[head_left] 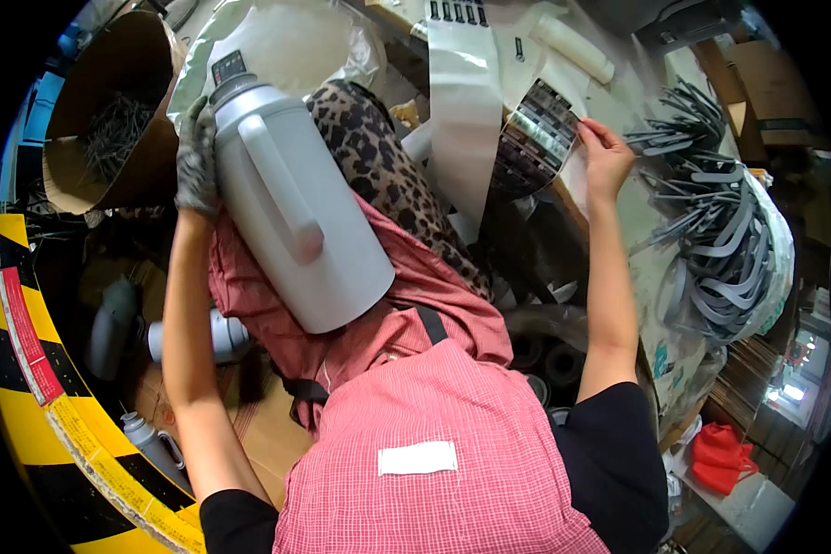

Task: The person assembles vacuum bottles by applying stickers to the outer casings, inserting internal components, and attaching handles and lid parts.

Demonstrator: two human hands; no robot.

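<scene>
A big light-grey insulated jug [332, 231] with a long side handle lies tilted across my lap, its neck pointing away to the upper left. A small black tag [229, 66] stands up at the jug's neck. My left hand [197, 162], in a mottled grey glove, grips the jug's left side near the shoulder. Out to the right, my bare right hand [607, 159] pinches the edge of a sheet of dark, shiny stickers [537, 129] at the bench edge. A pale strip of backing paper [464, 111] hangs down to the left of that sheet.
Grey curved handles [734, 245] lie piled on the right of the bench. A cardboard drum [162, 65] holding thin dark pieces stands at the upper left. Other grey jugs [152, 439] are low on the left, beside a yellow-and-black striped edge [55, 471]. A red bag [720, 457] lies lower right.
</scene>
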